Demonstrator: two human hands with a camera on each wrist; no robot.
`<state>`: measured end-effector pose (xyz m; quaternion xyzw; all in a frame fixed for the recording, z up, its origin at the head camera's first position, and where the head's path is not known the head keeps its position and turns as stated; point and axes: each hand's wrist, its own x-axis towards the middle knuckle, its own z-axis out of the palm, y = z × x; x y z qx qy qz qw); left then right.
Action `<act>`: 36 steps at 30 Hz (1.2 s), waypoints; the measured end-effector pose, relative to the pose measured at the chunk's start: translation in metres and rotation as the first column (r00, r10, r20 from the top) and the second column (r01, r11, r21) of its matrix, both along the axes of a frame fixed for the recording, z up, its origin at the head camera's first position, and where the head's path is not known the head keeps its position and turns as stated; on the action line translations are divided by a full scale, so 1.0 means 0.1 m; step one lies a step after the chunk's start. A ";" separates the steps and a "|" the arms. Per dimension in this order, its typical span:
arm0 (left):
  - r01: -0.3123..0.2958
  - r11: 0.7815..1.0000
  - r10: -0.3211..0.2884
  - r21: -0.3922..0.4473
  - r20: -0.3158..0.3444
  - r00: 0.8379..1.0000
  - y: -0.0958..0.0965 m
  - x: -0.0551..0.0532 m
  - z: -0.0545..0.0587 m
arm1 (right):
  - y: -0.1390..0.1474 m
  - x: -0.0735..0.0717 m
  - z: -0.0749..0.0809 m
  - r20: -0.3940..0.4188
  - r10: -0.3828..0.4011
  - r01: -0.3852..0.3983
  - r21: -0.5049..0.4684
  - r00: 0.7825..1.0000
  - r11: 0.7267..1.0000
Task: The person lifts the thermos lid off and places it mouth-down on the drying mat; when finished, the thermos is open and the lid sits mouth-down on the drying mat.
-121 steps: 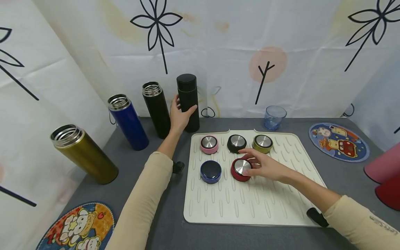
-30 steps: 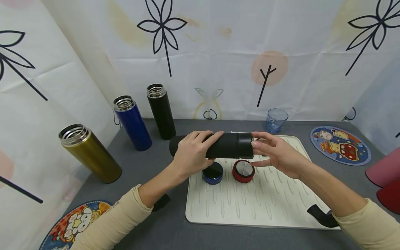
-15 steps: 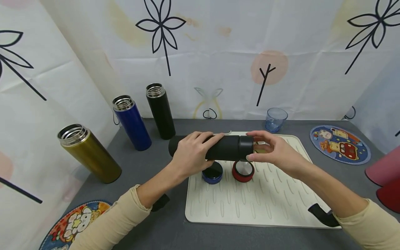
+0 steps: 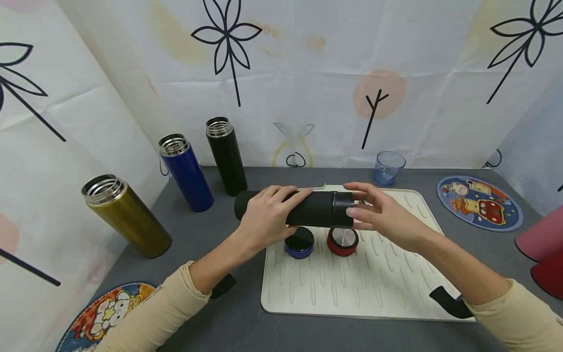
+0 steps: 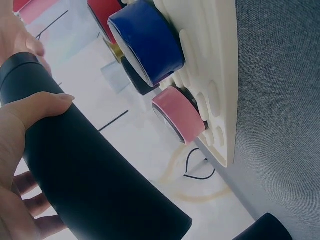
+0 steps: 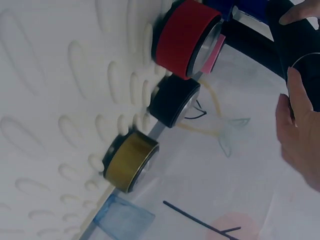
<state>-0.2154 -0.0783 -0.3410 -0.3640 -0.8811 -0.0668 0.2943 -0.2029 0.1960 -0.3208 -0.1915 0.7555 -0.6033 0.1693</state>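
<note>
My left hand (image 4: pixel 266 210) grips the body of a black thermos (image 4: pixel 314 208), which lies level in the air over the back of a white ribbed mat. At its right end my right hand (image 4: pixel 382 217) has thumb and fingers on the thermos lid (image 4: pixel 342 210), which is still on the body. Below stand a blue lid (image 4: pixel 299 243) and a red lid (image 4: pixel 342 242) on the mat. The head view hides the lids behind the thermos. The wrist views show a pink lid (image 5: pixel 181 115), a black lid (image 6: pixel 172 100) and a gold lid (image 6: pixel 131 162).
Open gold (image 4: pixel 127 217), blue (image 4: pixel 186 173) and black (image 4: pixel 227 159) bottles stand at left. The white mat (image 4: pixel 352 288) covers the middle. A blue glass (image 4: pixel 388 168) stands behind it. Round patterned mats lie at right (image 4: pixel 479 203) and front left (image 4: pixel 107 318).
Since four seconds ago, my left hand has brought the thermos from upright at the back to level over the mat. My right hand has left the red lid; lately its fingers shift at the thermos lid.
</note>
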 end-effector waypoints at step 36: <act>-0.012 1.000 0.012 -0.018 -0.024 1.000 -0.03 -0.01 -0.01 | -0.16 0.01 0.03 0.269 -0.051 0.088 -0.128 0.962 0.988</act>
